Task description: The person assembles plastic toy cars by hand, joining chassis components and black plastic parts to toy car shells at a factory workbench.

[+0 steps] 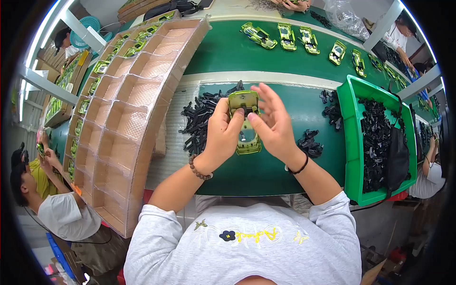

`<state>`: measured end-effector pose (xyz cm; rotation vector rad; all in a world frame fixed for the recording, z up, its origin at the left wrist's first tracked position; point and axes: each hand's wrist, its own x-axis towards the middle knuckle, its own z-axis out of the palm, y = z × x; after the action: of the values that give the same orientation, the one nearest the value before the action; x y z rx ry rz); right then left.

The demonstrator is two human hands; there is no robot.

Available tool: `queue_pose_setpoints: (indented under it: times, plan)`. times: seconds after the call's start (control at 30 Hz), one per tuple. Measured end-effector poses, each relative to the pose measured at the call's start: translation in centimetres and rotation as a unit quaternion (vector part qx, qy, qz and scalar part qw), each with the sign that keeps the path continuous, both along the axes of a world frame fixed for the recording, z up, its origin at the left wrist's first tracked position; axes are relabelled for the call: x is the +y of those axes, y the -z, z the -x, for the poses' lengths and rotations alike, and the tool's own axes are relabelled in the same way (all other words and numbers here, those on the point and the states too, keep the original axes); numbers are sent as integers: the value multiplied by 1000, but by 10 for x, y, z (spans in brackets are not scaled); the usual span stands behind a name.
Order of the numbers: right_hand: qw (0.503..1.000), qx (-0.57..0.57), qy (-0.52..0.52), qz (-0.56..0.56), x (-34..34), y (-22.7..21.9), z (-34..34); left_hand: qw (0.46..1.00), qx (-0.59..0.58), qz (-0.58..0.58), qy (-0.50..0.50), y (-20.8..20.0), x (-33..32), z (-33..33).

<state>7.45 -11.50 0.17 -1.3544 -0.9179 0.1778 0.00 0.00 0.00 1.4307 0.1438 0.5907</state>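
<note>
A yellow-green toy car body shell (248, 147) is held over the green worktable, its hollow inner side facing up. Gripping it along the left edge is my left hand (222, 128), with the thumb pressed into the shell's middle. My right hand (276, 133) touches the shell's inside with its thumb, while its fingers stretch out apart beyond the right edge. Between the thumbs is a dark spot; whether it is a small black part I cannot tell. A heap of small black plastic parts (199, 118) lies left of the shell, and a smaller black pile (309, 143) lies to its right.
A cardboard tray with compartments (135, 111) leans at left, green cars in its far cells. At right stands a green crate (350, 142) of black parts. Several green car shells (286, 37) line the belt (213, 52) beyond a pale rail (285, 78). Other people work around.
</note>
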Motion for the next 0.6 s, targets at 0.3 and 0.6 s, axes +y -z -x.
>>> queue_pose_setpoints:
  times: [0.3, 0.6]
  plan:
    - [993, 108, 55, -7, 11, -1, 6, 998, 26, -37, -34, 5, -5, 1]
    - [985, -64, 122, 103, -3, -22, -10, 984, -41, 127, -115, -19, 32, -6]
